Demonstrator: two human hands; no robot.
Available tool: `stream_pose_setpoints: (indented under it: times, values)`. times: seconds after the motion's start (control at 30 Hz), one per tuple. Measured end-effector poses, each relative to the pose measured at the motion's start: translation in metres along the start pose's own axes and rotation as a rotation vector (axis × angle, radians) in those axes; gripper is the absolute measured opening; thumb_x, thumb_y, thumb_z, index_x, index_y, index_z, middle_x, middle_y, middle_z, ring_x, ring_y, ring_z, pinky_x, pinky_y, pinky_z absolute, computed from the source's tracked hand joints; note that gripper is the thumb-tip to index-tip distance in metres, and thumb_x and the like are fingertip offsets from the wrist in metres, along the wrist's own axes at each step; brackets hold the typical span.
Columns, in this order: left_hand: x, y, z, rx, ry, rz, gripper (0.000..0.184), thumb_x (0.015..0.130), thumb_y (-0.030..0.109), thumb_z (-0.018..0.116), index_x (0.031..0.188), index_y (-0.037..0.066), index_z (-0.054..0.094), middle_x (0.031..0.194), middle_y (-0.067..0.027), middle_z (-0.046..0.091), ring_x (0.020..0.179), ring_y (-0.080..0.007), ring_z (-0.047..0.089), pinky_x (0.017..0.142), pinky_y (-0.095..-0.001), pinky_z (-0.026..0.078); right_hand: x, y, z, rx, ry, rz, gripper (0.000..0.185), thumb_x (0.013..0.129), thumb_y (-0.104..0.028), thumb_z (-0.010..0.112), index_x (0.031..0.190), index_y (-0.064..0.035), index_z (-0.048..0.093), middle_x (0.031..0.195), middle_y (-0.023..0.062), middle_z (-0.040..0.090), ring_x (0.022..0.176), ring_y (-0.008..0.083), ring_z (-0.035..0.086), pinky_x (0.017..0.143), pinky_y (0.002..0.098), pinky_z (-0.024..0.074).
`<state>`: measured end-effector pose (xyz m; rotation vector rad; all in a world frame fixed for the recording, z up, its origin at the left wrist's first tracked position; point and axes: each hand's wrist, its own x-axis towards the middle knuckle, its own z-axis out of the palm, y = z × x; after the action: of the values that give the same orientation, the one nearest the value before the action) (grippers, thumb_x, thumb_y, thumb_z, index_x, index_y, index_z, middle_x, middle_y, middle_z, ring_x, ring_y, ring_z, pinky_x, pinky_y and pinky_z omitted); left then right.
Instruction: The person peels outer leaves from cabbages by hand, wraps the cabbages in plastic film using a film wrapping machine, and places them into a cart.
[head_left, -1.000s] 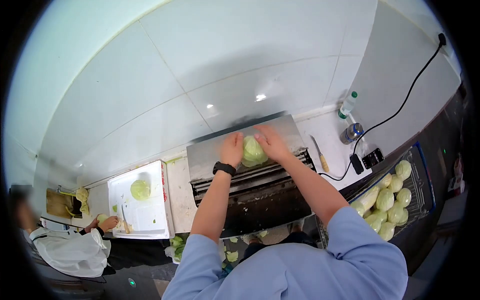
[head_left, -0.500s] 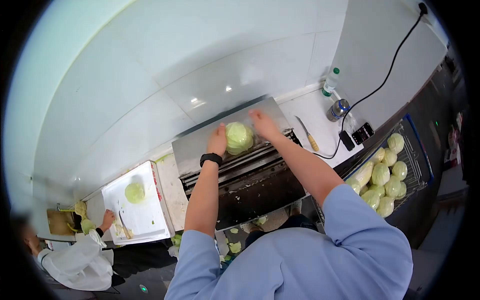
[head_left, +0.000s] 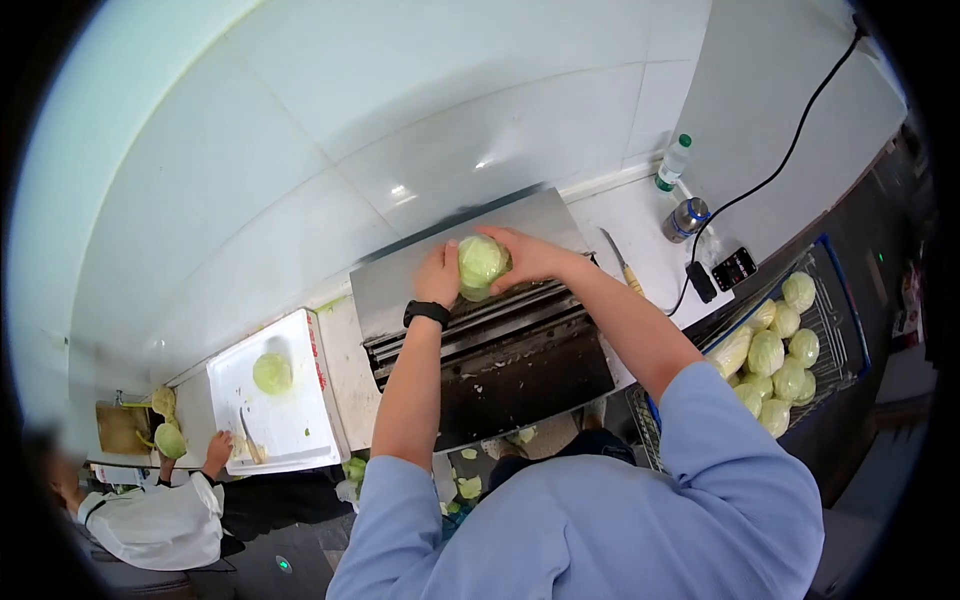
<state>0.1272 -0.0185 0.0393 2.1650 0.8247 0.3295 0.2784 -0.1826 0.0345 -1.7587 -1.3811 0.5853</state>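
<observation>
A pale green cabbage with a shiny, film-like surface is between my two hands, over the metal wrapping machine. My left hand, with a black band on the wrist, presses against the cabbage's left side. On the other side, my right hand curls its fingers over the top and right of it. The underside of the cabbage is hidden from view. In front of the hands run the machine's dark rollers and slots, dotted with small leaf scraps.
Right of the machine lie a knife, a bottle, a steel flask and a phone. A cart holds several wrapped cabbages. Left, a white tray bears a cabbage and a knife; a co-worker stands there.
My right hand has come in from beside the cabbage and now grips its top and right. The cabbage has tilted slightly. The co-worker now holds a cabbage at the far left.
</observation>
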Motion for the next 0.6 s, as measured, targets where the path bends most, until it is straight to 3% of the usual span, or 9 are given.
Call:
stream_pose_setpoints:
  times: [0.07,0.17,0.27,0.37,0.5,0.6]
  values:
    - [0.002,-0.016,0.017,-0.312,-0.056,-0.123,0.073,0.104,0.057,0.032,0.129,-0.007,0.058,0.134,-0.0296,0.058,0.126,-0.0423,0.053,0.108,-0.04,0.037,0.001,-0.007,0.007,-0.076,-0.03,-0.089,0.114,0.059,-0.034,0.093,0.153,-0.0123,0.032,0.143,0.0217,0.048,0.127,0.0397,0.051,0.107,0.044,0.0446]
    - [0.032,-0.069,0.042,-0.444,-0.046,-0.07,0.075,0.104,0.058,0.032,0.132,-0.008,0.054,0.13,-0.0293,0.059,0.123,-0.042,0.055,0.107,-0.0406,0.038,0.007,-0.005,0.02,-0.131,0.032,-0.063,0.111,0.057,-0.03,0.093,0.151,-0.0132,0.035,0.138,0.0217,0.051,0.126,0.0404,0.052,0.106,0.0453,0.0448]
    - [0.021,-0.049,0.029,-0.449,-0.052,-0.167,0.076,0.103,0.059,0.033,0.131,-0.009,0.055,0.129,-0.0304,0.059,0.122,-0.0417,0.055,0.105,-0.0408,0.039,0.003,-0.021,0.012,-0.126,0.011,-0.007,0.107,0.058,-0.029,0.093,0.148,-0.0127,0.038,0.135,0.0209,0.053,0.124,0.0407,0.053,0.105,0.0446,0.0457]
    - [0.005,-0.046,0.022,-0.539,-0.052,-0.213,0.079,0.103,0.062,0.033,0.128,-0.01,0.057,0.127,-0.0249,0.061,0.118,-0.0337,0.057,0.103,-0.0379,0.041,-0.008,-0.03,0.012,-0.114,0.056,-0.045,0.104,0.056,-0.029,0.093,0.145,-0.0129,0.041,0.137,0.0205,0.051,0.12,0.041,0.056,0.102,0.0457,0.048]
    - [-0.047,0.008,-0.006,-0.564,-0.174,-0.358,0.08,0.104,0.063,0.032,0.126,-0.009,0.058,0.126,-0.018,0.062,0.116,-0.0252,0.056,0.102,-0.0349,0.041,-0.037,-0.051,0.013,-0.195,0.066,-0.127,0.099,0.055,-0.027,0.092,0.141,-0.0107,0.045,0.135,0.0195,0.051,0.122,0.041,0.054,0.102,0.0446,0.0474]
    - [-0.063,-0.005,0.002,-0.693,-0.201,-0.237,0.077,0.105,0.062,0.03,0.125,-0.006,0.059,0.124,-0.015,0.063,0.114,-0.0219,0.056,0.101,-0.0333,0.042,-0.059,-0.061,0.02,-0.229,0.149,-0.211,0.098,0.053,-0.023,0.093,0.138,-0.0104,0.047,0.138,0.0201,0.049,0.123,0.0411,0.053,0.102,0.0454,0.0476]
